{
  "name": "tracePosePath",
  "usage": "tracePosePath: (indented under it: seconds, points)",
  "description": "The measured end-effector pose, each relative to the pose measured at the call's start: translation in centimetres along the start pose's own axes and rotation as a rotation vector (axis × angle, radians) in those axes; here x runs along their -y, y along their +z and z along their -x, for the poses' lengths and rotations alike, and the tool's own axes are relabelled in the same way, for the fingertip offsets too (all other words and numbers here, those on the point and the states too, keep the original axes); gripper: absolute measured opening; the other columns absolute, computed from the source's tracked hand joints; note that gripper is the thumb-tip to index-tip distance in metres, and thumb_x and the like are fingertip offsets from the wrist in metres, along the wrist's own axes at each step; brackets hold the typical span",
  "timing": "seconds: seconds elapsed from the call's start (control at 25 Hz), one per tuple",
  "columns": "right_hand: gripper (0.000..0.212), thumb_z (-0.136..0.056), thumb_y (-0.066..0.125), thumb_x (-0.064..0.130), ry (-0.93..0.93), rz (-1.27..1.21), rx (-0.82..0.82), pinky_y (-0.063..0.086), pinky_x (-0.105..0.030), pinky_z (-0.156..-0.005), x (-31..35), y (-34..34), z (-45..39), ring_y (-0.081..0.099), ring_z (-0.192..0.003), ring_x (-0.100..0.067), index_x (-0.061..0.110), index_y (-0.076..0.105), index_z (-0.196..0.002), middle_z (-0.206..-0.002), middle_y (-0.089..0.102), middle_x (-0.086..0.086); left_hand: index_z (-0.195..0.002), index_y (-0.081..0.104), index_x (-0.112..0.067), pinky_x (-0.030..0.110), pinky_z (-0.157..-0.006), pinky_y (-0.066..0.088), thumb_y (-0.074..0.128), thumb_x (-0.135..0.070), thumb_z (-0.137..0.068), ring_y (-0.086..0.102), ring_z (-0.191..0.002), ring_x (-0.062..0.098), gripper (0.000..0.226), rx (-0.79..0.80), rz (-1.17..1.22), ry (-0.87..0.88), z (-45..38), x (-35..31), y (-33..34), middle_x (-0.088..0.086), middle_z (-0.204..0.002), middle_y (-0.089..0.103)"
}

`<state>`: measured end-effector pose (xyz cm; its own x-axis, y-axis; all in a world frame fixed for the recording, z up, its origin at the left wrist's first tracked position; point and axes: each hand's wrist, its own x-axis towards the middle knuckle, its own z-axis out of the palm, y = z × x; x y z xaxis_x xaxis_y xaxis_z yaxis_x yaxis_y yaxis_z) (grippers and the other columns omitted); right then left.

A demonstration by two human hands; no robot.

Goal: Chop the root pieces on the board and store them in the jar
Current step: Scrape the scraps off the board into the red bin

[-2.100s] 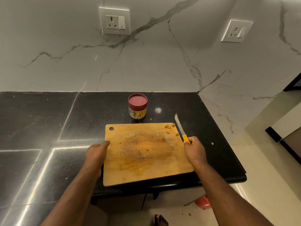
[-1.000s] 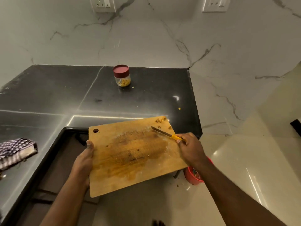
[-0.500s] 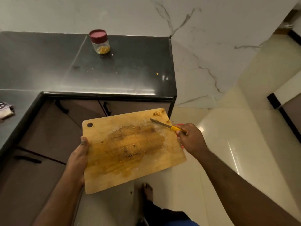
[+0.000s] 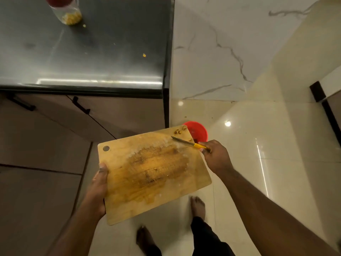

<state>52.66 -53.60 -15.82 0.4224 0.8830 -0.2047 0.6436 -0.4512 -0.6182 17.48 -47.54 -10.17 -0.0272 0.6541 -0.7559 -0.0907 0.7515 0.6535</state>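
Setting: a kitchen corner with a black counter at upper left, cabinet fronts below it, and a pale glossy floor at right.
Right hand: the right hand has its fingers curled tight round the yellow handle of a knife; the blade runs out toward 10 o'clock and lies low over the board's far right corner.
Left hand: the left hand grips the near left edge of the cutting board, thumb on top, the other fingers hidden beneath.
Scraps: a few leftover bits sit at the board's far right corner, at about 11 o'clock from the right fingers and just beyond the blade tip; the right hand is the nearer one.
Board axis: its long axis runs from 7 o'clock to 1 o'clock, the scrap corner pointing toward 1 o'clock.
Bin: a red bin stands on the floor, its rim showing just past that corner.
Key relation: the corner overhangs the bin, so a sweep of the blade toward 1 o'clock would likely drop the bits in.
Jar: the jar, red-lidded with yellow chopped pieces inside, stands on the counter at 11 o'clock, well apart from both hands.
Progress: chopping and storing appear done; this looks like clearing waste.
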Motion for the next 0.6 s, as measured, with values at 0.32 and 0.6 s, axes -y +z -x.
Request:
tracePosePath:
  seconds: [0.32,0.6]
  points:
    - [0.025,-0.093,0.065,0.018,0.002,0.051,0.144,0.041,-0.023,-0.087,-11.1,0.5,-10.3,0.060,-0.103,-0.022,0.019,0.072,-0.117,-0.109,0.068,-0.005,-0.142,0.053,-0.025,0.078,-0.091,0.043,0.047,-0.068,-0.090,0.061,-0.121,0.043,0.068,0.039,0.142,-0.098,-6.7,8.0,9.3,0.015,-0.137,0.063]
    - [0.024,-0.096,0.060,0.019,0.126,0.045,0.142,0.048,-0.033,-0.087,-16.6,5.1,-15.3,0.061,-0.103,-0.025,0.020,0.071,-0.118,-0.113,0.069,-0.006,-0.140,0.055,-0.025,0.081,-0.090,0.041,0.053,-0.067,-0.090,0.061,-0.121,0.044,0.066,-0.046,0.219,-0.137,-11.3,11.5,12.6,0.015,-0.135,0.064]
